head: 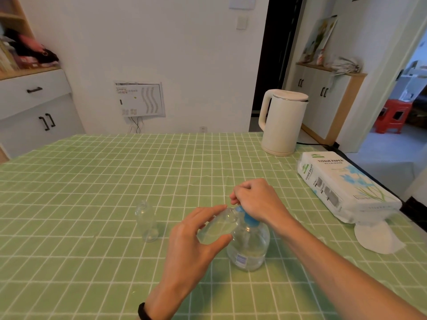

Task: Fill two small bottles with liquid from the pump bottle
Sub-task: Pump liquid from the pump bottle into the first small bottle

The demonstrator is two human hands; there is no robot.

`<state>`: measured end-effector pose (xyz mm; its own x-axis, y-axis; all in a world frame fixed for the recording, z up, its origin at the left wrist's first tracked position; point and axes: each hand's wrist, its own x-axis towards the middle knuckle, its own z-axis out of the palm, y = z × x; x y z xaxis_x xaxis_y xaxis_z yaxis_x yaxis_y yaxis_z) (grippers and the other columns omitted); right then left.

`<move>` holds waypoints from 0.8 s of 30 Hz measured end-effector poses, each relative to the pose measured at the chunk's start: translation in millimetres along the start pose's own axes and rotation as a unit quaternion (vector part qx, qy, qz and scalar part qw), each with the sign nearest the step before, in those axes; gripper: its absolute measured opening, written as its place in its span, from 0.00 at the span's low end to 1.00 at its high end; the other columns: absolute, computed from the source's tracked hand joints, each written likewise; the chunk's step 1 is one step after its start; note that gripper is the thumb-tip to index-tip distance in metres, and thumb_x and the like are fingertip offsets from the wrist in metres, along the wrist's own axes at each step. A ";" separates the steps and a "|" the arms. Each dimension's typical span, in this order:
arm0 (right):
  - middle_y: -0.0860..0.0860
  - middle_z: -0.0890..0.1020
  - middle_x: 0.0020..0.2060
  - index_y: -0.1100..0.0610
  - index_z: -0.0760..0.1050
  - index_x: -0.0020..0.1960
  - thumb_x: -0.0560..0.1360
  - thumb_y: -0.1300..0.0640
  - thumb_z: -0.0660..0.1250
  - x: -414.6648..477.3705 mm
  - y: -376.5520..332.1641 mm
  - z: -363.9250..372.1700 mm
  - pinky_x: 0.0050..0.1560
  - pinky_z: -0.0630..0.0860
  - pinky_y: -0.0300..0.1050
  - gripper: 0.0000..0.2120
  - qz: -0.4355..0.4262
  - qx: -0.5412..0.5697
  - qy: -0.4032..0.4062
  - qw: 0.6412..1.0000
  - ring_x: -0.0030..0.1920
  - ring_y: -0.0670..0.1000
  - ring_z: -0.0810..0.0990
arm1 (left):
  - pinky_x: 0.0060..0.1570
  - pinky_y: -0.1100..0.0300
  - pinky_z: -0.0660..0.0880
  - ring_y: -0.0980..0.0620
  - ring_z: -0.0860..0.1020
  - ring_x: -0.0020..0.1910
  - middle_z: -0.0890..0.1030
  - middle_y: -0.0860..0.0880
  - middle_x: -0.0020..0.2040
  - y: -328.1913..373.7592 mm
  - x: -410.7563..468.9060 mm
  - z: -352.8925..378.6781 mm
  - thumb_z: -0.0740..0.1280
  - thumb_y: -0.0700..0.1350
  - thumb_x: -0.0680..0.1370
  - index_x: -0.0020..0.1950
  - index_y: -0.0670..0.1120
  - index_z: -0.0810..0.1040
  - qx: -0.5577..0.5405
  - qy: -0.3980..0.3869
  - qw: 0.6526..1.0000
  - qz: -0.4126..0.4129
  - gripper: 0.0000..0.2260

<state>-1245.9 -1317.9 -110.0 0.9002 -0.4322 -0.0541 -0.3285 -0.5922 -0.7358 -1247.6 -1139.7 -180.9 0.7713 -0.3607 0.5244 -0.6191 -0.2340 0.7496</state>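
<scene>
Step in hand: I judge this to be the filling of the first small bottle, with its mouth brought up to the pump's spout.
Left hand point(196, 236): thumb and fingers curl round the held small bottle point(221, 225), tipping it on a slant with its neck toward 1 o'clock, so the opening meets the spout instead of standing under it.
Right hand point(256, 199): fingers are bunched and curled over the blue pump head point(248, 219), the wrist coming in from 4 o'clock; the grip suits pressing straight down.
Pump bottle point(249, 248): upright on the green checked tablecloth point(92, 181), just at 3 o'clock of the left hand, close to me so both hands reach it.
Spare small bottle point(146, 221): stands upright and untouched at 9 o'clock of the pump bottle, apart from both hands; it looks empty, waiting its turn.
Liquid level in the held bottle: I cannot tell, clear on clear.
Surroundings: white kettle point(283, 122) far off at 1 o'clock, tissue pack point(342, 183) at 2 o'clock, both out of the working area.
</scene>
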 end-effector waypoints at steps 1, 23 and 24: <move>0.60 0.90 0.50 0.67 0.86 0.54 0.80 0.55 0.65 0.6 -1.2 -0.9 0.63 0.83 0.64 0.17 -0.001 0.001 0.000 1.000 0.55 0.64 0.88 | 0.52 0.73 0.73 0.59 0.82 0.55 0.84 0.65 0.56 1.6 0.4 -0.3 0.79 0.52 0.69 0.64 0.62 0.81 -0.003 0.003 1.000 0.001 0.24; 0.60 0.90 0.50 0.66 0.86 0.54 0.79 0.55 0.65 2.3 -0.6 0.1 0.63 0.83 0.64 0.17 0.012 0.006 -0.001 1.000 0.56 0.64 0.88 | 0.53 0.72 0.74 0.58 0.82 0.55 0.84 0.65 0.55 1.8 -1.2 1.1 0.82 0.44 0.69 0.63 0.59 0.83 -0.001 0.008 1.000 -0.010 0.25; 0.60 0.90 0.50 0.66 0.86 0.54 0.79 0.55 0.65 3.0 -1.5 -0.9 0.63 0.83 0.65 0.17 0.009 0.004 0.000 1.000 0.52 0.64 0.88 | 0.52 0.72 0.74 0.58 0.82 0.55 0.84 0.65 0.55 2.8 -0.8 0.9 0.82 0.44 0.70 0.63 0.59 0.83 -0.003 0.008 1.000 -0.010 0.25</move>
<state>-1242.9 -1318.9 -108.5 0.8938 -0.4434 -0.0676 -0.3431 -0.5789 -0.7397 -1250.1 -1140.9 -179.5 0.7857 -0.3421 0.5153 -0.6027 -0.2361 0.7622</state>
